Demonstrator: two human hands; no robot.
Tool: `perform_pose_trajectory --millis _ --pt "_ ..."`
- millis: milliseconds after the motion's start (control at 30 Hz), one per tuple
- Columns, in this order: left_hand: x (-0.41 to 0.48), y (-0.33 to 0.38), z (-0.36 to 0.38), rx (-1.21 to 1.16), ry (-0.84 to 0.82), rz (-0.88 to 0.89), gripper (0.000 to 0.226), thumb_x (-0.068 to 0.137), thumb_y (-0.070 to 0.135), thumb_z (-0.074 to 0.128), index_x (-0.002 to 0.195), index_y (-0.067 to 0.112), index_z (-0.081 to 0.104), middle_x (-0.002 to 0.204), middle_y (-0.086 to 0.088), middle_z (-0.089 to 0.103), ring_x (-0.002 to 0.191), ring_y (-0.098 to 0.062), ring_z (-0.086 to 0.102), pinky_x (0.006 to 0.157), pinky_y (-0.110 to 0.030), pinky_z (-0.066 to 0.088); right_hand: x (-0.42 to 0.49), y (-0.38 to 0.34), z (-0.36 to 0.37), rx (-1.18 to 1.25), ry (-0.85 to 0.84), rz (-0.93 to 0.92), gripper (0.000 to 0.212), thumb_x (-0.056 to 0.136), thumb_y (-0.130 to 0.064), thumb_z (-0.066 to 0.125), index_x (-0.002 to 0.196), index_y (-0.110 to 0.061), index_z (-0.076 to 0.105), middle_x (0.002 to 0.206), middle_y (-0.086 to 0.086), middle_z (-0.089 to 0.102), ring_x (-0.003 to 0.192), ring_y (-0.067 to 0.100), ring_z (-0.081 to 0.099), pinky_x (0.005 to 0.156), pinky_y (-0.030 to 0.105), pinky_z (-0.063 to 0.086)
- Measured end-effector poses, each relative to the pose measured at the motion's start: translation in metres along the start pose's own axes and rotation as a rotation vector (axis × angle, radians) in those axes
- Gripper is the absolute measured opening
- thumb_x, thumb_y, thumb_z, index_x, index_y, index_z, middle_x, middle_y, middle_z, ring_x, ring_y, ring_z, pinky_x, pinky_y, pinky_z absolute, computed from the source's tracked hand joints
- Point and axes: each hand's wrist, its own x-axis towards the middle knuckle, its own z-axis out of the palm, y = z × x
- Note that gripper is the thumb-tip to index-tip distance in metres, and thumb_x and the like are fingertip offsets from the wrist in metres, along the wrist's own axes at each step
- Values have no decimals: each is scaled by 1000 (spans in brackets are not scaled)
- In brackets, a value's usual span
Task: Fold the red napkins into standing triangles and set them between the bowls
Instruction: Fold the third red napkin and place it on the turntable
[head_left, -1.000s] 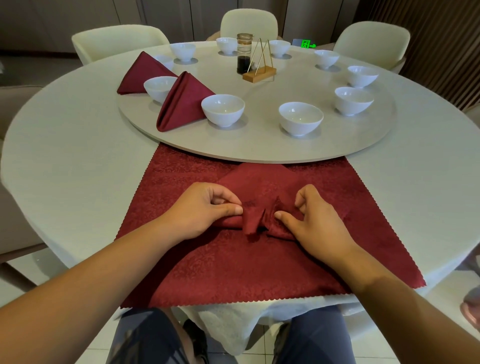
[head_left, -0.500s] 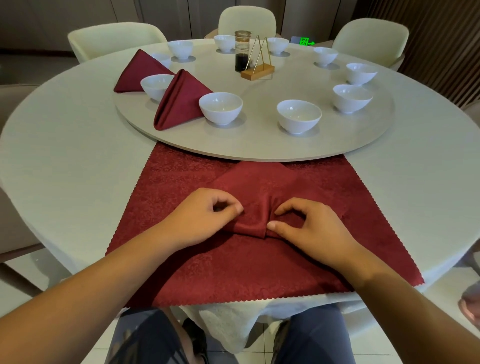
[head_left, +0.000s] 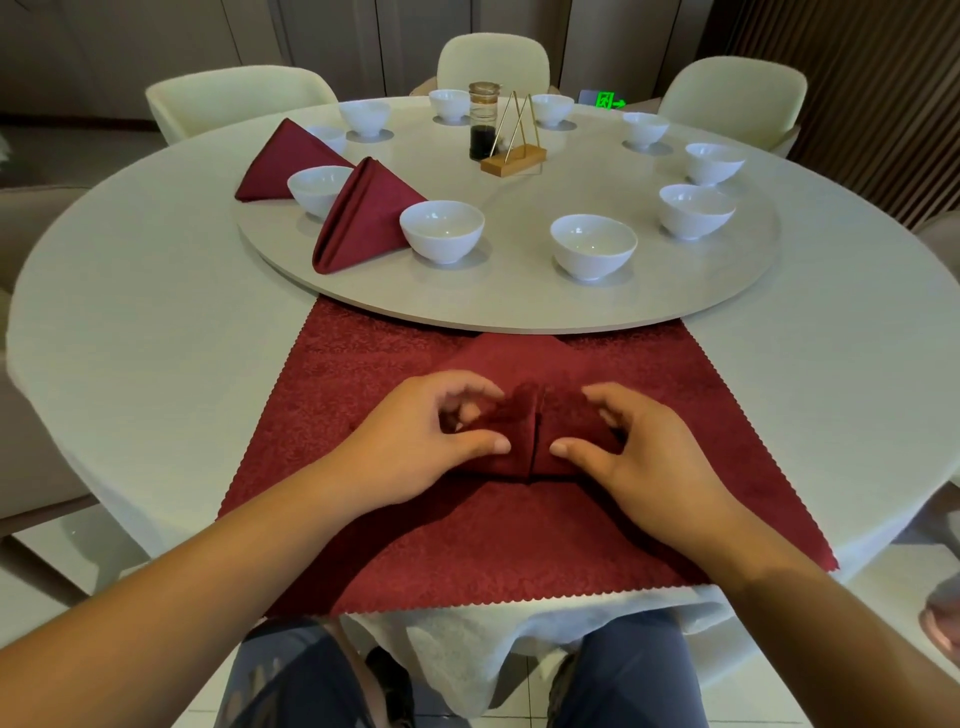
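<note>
Your left hand (head_left: 431, 436) and right hand (head_left: 631, 454) each pinch one half of the folded red cloth napkin (head_left: 535, 441), lying on a flat red cloth (head_left: 467, 545) spread before you. Farther off, two standing red napkin triangles (head_left: 363, 218) sit between white ceramic bowls (head_left: 441, 231) on the round grey turntable (head_left: 519, 296)

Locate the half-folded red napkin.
Head view, centre foreground: the half-folded red cloth napkin lies on a flat red cloth, gripped by the left hand and right hand, before the round grey turntable.
</note>
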Motion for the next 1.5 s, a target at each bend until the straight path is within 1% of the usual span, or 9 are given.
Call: perform_pose_trajectory --millis 100,233,400,533,633,767,1033,1167,1500 --pt "-8 8 -1 16 -78 29 5 88 26 80 87 27 75 77 4 69 72 -11 62 74 -31 50 -7 -4 -3 13 -28 -72 18 89 -25 75 76 -34 65 75 -20 66 72 -1 61 65 8 39" --pt "-31 15 2 132 -155 99 25 96 30 70 74 26 60 71 13 59 68 -3 56 64 -22 43 -24 -5 -2 -2 -115 -104 29 91 -29 71 67 -23 58 65 -7 59 59 8 52 58 23 42" --pt "-56 19 4 172 -263 73 43 101 49 50 78 13 52 71 -9 57 64 -29 55 63 -50 44 -45 -12 -5 28 -295 -108 40 97 -38 63 70 -12 49 63 4 52 56 18 44 55 41 40" --pt "-53 31 1 146 -212 27 38 102 47 52 78 17 54 70 -7 59 63 -27 56 64 -47 47 -40 -19 -9 3 -216 -118 26 96 -38 62 80 -19 54 70 1 59 63 22 55 59 40 45" --pt "-37 32 6 343 -106 47 42 100 48 52 70 20 45 61 0 53 57 -15 51 60 -41 41 -26 -14 -6 -71 -115 -94 17 93 -37 66 85 -26 57 74 -4 61 65 14 57 63 32 47" --pt "-14 23 17 605 -56 48 41 101 50 48 68 28 36 74 10 47 78 -17 53 71 -39 44 -9 -3 4 -169 -37 -26 19 89 -31 73 83 -26 56 69 -8 57 67 4 53 62 18 41" --pt "28 8 25 705 -23 -137 36 93 56 61 82 25 46 90 -1 62 95 -32 62 72 -37 42 25 7 12 -337 0 24 30 92 -36 67 115 -30 49 87 -5 64 83 24 64 74 41 54" --pt "40 7 29 725 -4 -277 45 90 60 63 88 20 44 105 -9 67 102 -36 62 77 -40 45 35 15 19 -421 -38 9 33 94 -35 65 119 -29 45 81 -6 61 83 27 65 70 39 52" --pt "47 7 34 790 23 -353 48 95 60 55 108 13 58 119 -15 66 112 -40 61 81 -40 46 52 22 21 -535 -152 -14 25 100 -41 53 123 -34 57 115 -2 66 104 26 63 83 40 53"
